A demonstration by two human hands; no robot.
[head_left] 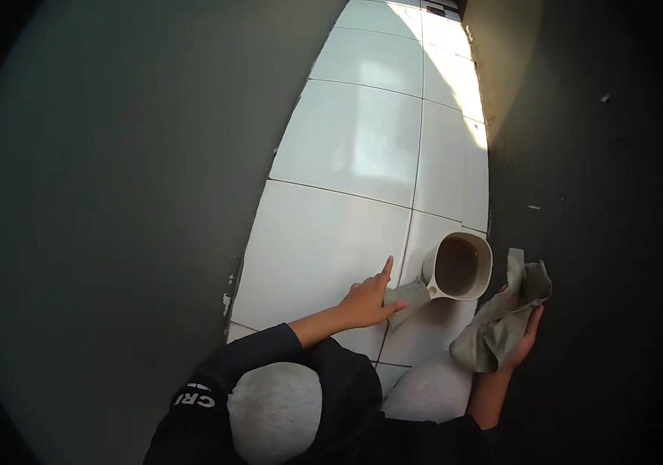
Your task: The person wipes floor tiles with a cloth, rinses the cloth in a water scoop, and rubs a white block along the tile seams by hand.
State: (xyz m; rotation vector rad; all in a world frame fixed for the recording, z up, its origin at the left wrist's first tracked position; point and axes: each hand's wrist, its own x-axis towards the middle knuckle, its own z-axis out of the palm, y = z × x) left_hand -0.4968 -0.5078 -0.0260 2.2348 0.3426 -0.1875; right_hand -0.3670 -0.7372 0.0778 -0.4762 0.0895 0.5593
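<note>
My left hand lies low over the white tiles with its index finger and thumb spread apart. A small grey cloth piece shows between that thumb and finger, next to the mug; whether the other fingers grip it is hidden. Beside it stands a white plastic mug-like dipper, upright, with murky brownish liquid inside. To the right, my right hand is closed around a crumpled grey-green cloth, holding it near the right wall. Most of its fingers are behind the cloth.
White floor tiles run away in a narrow strip between a dark wall on the left and another wall on the right. Sunlight falls across the far right tiles. My knees are close below.
</note>
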